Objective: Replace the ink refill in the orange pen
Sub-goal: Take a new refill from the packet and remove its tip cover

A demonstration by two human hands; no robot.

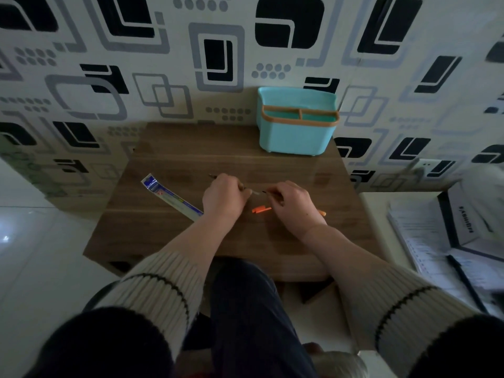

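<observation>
At table centre, both hands work close together over the wooden table (169, 230). Left hand (222, 199) is closed around a thin dark refill (214, 176), whose far end sticks out toward 10 o'clock past the knuckles; a pale tip shows on the thumb side, pointing toward the right hand. Right hand (293, 205) is closed around the orange pen barrel (322, 213); only its orange end shows at the 4 o'clock side of the hand, the rest is covered. A small dark point shows at the right fingertips, facing the refill tip. The two are near but look apart; the gap is too small and dim to be sure.

An orange pen cap (261, 209) lies loose on the table between the wrists, at 6 o'clock from the fingertips. A refill packet (170, 197) lies at 9 o'clock of the left hand, running diagonally. A blue organiser (296, 137) stands at 12 o'clock against the wall.

Judged step: feeding a refill into the barrel, or drawing one out; which cannot be told.

Risks: thin refill may bend or kink if pushed off-axis. Tip may smear ink on fingers. Either wrist may nudge the loose cap and roll it off the edge. Low light makes alignment harder.
</observation>
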